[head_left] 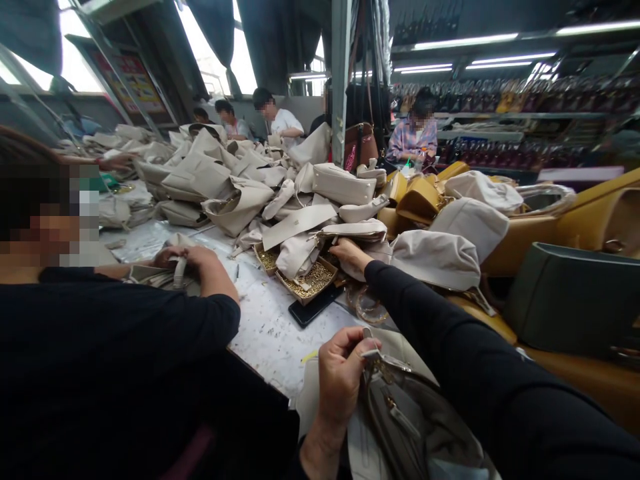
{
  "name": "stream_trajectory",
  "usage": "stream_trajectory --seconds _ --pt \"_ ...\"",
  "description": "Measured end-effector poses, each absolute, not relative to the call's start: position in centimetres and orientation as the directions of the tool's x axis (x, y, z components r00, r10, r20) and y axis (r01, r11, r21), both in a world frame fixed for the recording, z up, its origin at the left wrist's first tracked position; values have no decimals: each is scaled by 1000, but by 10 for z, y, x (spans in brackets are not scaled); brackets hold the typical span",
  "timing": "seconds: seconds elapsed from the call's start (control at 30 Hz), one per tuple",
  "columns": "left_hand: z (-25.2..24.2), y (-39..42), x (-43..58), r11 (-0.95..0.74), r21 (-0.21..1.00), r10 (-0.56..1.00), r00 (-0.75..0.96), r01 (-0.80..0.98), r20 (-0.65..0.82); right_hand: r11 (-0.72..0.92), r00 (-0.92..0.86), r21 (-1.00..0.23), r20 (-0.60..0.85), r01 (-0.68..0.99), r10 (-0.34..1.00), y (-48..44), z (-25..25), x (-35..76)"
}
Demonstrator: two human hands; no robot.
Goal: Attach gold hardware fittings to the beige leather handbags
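Observation:
My left hand (343, 373) pinches a small strap tab at the top of an open beige bag (400, 413), whose zipper and dark lining show. My right hand (350, 255) stretches forward to the right edge of a cardboard tray of small gold-coloured metal pieces (313, 280). Its fingertips lie under a beige pouch (355, 230), and what they touch is hidden. Beige fabric lies partly over the tray.
A black phone (313, 308) lies before the tray, beside clear tape rings (370, 307). Beige bags (235, 173) are heaped behind; mustard bags (540, 240) and a dark green bag (570, 300) stand right. A co-worker (100, 333) handles a bag at left.

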State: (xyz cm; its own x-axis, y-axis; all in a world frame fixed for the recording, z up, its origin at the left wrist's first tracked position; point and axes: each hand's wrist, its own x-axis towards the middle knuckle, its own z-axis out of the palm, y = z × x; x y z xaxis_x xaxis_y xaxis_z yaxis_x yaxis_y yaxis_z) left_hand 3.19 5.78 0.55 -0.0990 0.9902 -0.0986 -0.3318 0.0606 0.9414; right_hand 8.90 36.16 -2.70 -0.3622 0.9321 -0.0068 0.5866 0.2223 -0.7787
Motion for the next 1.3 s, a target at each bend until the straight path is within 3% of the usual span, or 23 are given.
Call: stream_trajectory --seconds 0.2,0.47,0.57,0.67,0.77,0.9,1.17,1.3 --pt "13 59 33 29 959 995 -85 -282 -56 276 -394 -842 83 463 915 330 1 103" --pt "13 65 36 18 976 988 -147 -219 -51 272 -388 -961 236 42 891 239 73 145" --pt "22 65 39 23 986 990 -132 -164 -45 236 -290 -955 280 -178 915 186 96 180" --pt "33 62 45 36 997 992 -121 -62 -44 197 -67 -908 237 -369 969 130 99 217" --pt "40 60 53 46 999 992 -122 26 -42 127 80 -910 104 -395 991 85 80 245" --pt "45 55 63 32 996 992 -121 86 -21 5 101 -923 -37 -386 994 54 42 260" --pt "62 37 76 42 989 999 -41 144 -37 -77 -53 -862 -58 -502 997 38 25 249" --pt "63 32 80 33 981 999 -39 189 -26 -97 -25 -870 -96 -483 995 32 26 244"
